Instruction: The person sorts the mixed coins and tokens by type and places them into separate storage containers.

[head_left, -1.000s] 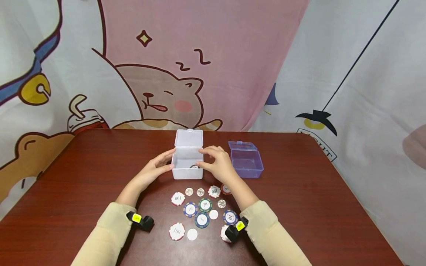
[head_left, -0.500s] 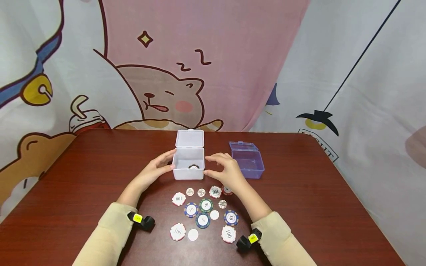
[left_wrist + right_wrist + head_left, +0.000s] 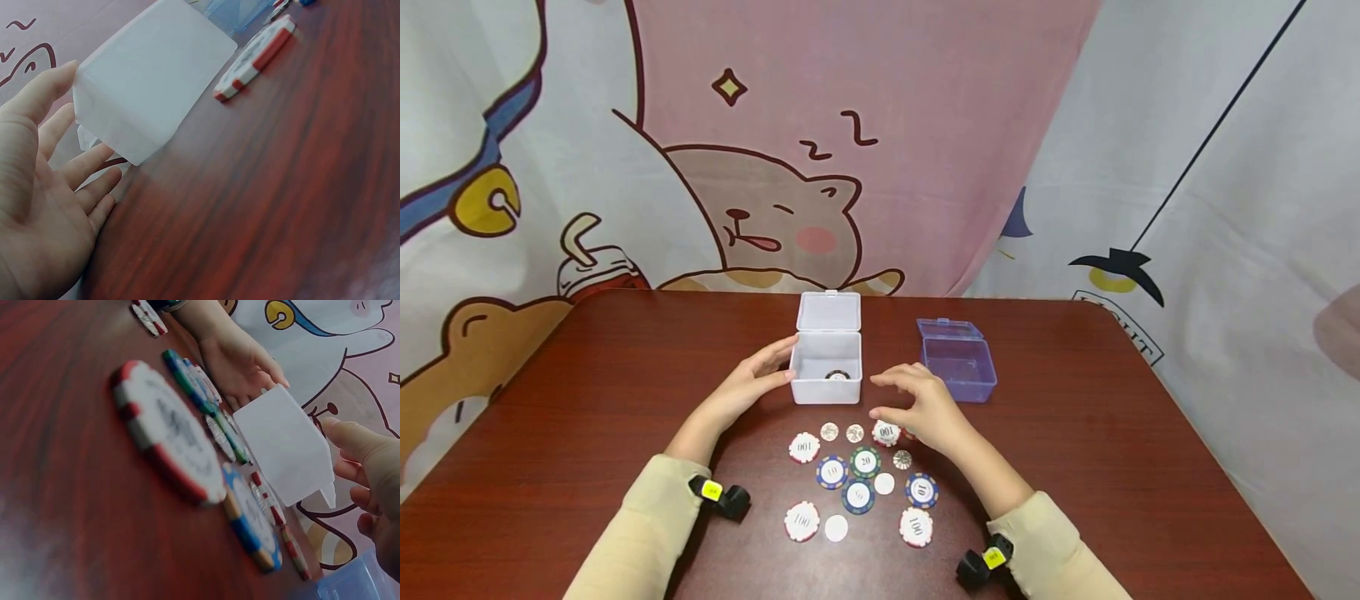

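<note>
A white plastic box point(image 3: 826, 392) stands with its lid tipped back, and a black-rimmed poker chip point(image 3: 837, 375) lies inside near the front right. My left hand point(image 3: 748, 383) rests its thumb and fingertips against the box's left side, fingers loosely extended. To the right of the box my right hand point(image 3: 925, 404) hovers with thumb and fingers apart, holding nothing. Below it is a white 100 chip point(image 3: 886, 432); a red-edged chip beside that is mostly hidden by the hand. The left wrist view shows my thumb at the corner of the box point(image 3: 153, 69).
Behind the right hand, a blue-purple clear box point(image 3: 967, 390) stands with its lid raised. Spread in front of the white box are several chips, among them a green 20 point(image 3: 865, 462) and a blue 10 point(image 3: 921, 490), plus small silvery discs point(image 3: 854, 433) and plain white ones point(image 3: 836, 528).
My right hand has come away from the white box, moving right and toward me. The black-rimmed chip stays in the box, now fully in sight. My left hand keeps its place.
</note>
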A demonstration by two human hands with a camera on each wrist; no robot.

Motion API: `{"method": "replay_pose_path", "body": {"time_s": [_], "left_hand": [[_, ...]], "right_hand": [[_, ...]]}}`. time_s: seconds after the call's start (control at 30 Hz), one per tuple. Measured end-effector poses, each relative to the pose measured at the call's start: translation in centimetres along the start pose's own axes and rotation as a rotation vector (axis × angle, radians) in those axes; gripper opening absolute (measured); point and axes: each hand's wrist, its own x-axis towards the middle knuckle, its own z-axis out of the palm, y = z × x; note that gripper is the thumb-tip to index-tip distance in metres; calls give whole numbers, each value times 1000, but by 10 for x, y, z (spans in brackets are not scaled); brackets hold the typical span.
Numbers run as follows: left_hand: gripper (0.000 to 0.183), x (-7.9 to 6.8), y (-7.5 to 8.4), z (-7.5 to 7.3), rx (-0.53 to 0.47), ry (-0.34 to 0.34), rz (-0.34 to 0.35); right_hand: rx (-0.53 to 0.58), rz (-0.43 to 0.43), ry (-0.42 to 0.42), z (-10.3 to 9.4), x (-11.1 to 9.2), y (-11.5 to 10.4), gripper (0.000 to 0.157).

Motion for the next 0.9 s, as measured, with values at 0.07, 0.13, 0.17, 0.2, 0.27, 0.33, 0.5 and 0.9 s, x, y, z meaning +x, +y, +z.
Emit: {"method": "replay_pose_path", "body": {"time_s": [0.07,0.13,0.17,0.2,0.27,0.33,0.5,0.9], "left_hand": [[57,0,0,0,1,-5,2],[57,0,0,0,2,-8,5],[57,0,0,0,0,-9,7],[57,1,0,0,-1,-9,7],[57,1,0,0,-3,-7,6],[57,1,0,0,0,-4,3],[57,1,-2,-1,11,-7,2],[57,-5,24,5,-14,-23,-9]], "right_hand": [[-6,-7,-16,-1,-4,1,41],[-16,-15,-35,-1,-8,4,41],[-21,-14,-46,-1,-9,5,41],[-18,-12,-58,-1,-11,5,41],[-18,-7,-79,-2,-14,7,42],[-12,17,-104,-2,-17,8,42],[-19,65,-153,-2,-23,11,43],[-75,51,-188,3,-29,17,47]]}}
